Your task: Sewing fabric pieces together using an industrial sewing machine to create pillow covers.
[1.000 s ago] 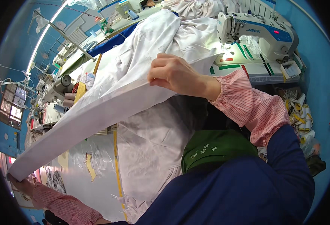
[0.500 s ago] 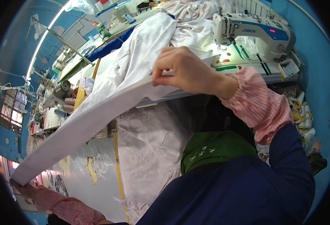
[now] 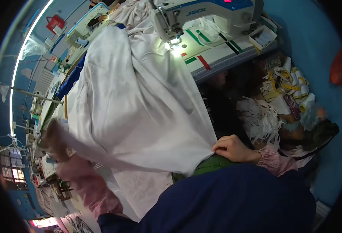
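A large piece of white fabric (image 3: pixel 139 116) spreads from the sewing machine's table down to my lap. My right hand (image 3: pixel 235 148) is closed, pinching its near right corner between thumb and fingers, just above my green apron (image 3: pixel 213 164). My left hand (image 3: pixel 56 140) is at the fabric's left edge, smeared by motion, so its fingers do not show clearly. From there the near edge of the fabric runs slack toward my right hand. The white and blue sewing machine (image 3: pixel 209 17) stands beyond the fabric, its lamp lit by the needle.
Red, green and black strips (image 3: pixel 204 63) lie on the machine table (image 3: pixel 221 60). A small white box (image 3: pixel 262 37) sits at its right end. Below, thread cones (image 3: pixel 295 83), a yellow tape measure and white scraps (image 3: pixel 260 116) are heaped. Other sewing stations line the left.
My right hand has come down toward my lap with the fabric's edge. My left hand has risen and moved right. The taut folded strip has become a slack, spread sheet; the view has shifted.
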The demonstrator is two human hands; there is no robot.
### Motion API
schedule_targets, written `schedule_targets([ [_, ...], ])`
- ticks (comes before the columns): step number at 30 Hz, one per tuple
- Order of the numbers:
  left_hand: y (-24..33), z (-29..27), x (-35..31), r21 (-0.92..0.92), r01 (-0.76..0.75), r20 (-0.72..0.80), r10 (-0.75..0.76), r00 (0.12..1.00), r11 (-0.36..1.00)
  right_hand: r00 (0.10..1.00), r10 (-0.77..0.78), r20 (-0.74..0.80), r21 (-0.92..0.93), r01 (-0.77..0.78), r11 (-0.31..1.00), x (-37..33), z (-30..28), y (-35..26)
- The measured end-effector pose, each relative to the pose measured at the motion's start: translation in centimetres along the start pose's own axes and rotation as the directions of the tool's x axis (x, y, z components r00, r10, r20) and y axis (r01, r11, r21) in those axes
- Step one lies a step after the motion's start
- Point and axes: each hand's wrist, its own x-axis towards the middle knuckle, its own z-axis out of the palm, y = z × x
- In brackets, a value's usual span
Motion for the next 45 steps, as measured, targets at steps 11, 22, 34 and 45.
schedule_targets([
  [11, -7.3, 28.1, 0.5, 0.542, -0.369, 0.468, 0.093, 0.879, 0.755, 0.998, 0.03, 0.052, 0.086, -0.034, 0.996, 1.7, -2.2, 3.6],
  [22, -9.6, 27.1, 2.9, 0.753, -0.347, 0.351, 0.106, 0.93, 0.559, 0.993, -0.083, -0.084, 0.034, 0.086, 0.996, 5.7, -3.9, 5.5],
  [34, -2.7, 39.4, 7.7, 0.508, -0.635, 0.589, 0.304, 0.749, 0.581, 0.997, -0.056, -0.046, 0.073, 0.059, 0.996, 6.3, -3.4, 6.4],
  [45, -8.6, 34.7, 6.8, 0.704, -0.093, 0.293, -0.17, 0.941, 0.704, 0.999, -0.039, -0.006, 0.107, 0.039, 0.994, 6.4, -3.9, 7.6],
])
